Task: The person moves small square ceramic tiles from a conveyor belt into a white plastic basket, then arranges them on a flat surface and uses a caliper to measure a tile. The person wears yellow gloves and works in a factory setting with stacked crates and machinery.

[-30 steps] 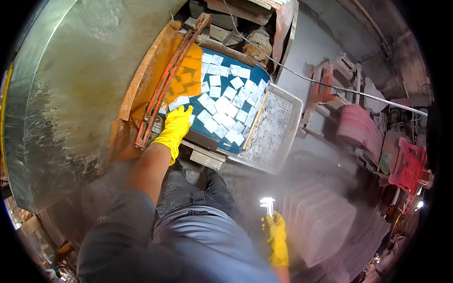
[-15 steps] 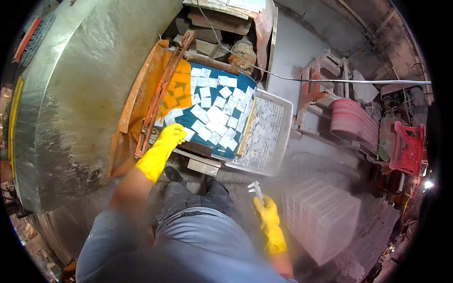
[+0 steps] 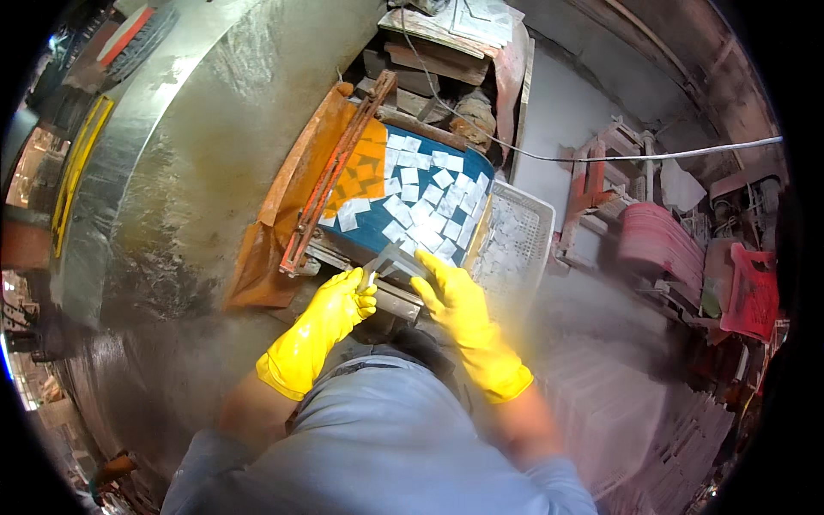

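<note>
My left hand [image 3: 330, 311], in a yellow rubber glove, is closed with its fingertips pinched on a small white tile [image 3: 372, 279], seen nearly edge-on. My right hand [image 3: 461, 302], gloved alike, grips a metal caliper [image 3: 400, 261] whose jaws reach to the tile; whether they touch it I cannot tell. Just beyond both hands, many flat white tiles [image 3: 421, 233] lie scattered on a blue belt [image 3: 360, 230]. An orange sheet [image 3: 367, 150] hangs over the belt's left part, beside a rusty red metal bar [image 3: 322, 202].
A white perforated crate [image 3: 548, 236] holding pale pieces stands against the belt's right end. A large grey curved machine housing [image 3: 197, 172] fills the left. Pink round plates [image 3: 654, 245], a red plastic crate [image 3: 748, 292] and blurred stacked pale crates [image 3: 601, 403] are on the right. A cable [image 3: 635, 158] crosses overhead.
My left hand has drawn back from the belt with a tile. My right hand has come up and left with the caliper, meeting it in front of me. The view has shifted.
</note>
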`<state>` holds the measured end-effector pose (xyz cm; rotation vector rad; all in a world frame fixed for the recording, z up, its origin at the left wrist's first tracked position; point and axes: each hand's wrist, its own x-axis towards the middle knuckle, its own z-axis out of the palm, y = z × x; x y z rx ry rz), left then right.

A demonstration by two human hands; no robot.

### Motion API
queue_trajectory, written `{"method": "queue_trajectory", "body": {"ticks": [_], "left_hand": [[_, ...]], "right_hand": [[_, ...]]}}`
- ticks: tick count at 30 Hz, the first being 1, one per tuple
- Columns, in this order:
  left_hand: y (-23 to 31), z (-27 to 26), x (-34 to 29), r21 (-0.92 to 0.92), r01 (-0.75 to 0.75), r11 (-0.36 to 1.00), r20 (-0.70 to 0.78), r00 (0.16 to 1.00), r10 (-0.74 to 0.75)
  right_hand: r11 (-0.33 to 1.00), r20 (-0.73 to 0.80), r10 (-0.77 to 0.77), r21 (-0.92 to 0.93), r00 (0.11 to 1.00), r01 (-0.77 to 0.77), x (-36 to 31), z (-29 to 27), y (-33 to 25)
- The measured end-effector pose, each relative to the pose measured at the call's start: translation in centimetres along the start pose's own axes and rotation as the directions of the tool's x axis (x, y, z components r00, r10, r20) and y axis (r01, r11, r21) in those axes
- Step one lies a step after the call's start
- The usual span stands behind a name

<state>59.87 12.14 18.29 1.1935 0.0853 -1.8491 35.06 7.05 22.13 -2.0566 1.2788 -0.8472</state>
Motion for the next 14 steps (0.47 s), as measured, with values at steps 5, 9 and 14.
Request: {"method": "queue_trajectory", "body": {"ticks": [5, 9, 14], "left_hand": [[0.2, -0.6, -1.2, -0.002, -0.001, 1.0, 0.006, 1.0, 0.001], [-0.1, -0.7, -1.4, -0.082, 0.008, 0.997, 0.023, 1.0, -0.006], [-0.4, -1.4, -1.2, -0.12, 0.038, 0.992, 0.077, 0.997, -0.029]], "right_hand": [[0.974, 0.113, -0.193, -0.096, 0.975, 0.204, 1.8, -0.1, -0.5], [0.966, 0.192, -0.201, -0.125, 0.961, 0.227, 2.3, 0.0, -0.8], [0.953, 0.228, -0.183, -0.197, 0.956, 0.229, 2.1, 0.2, -0.9]]}}
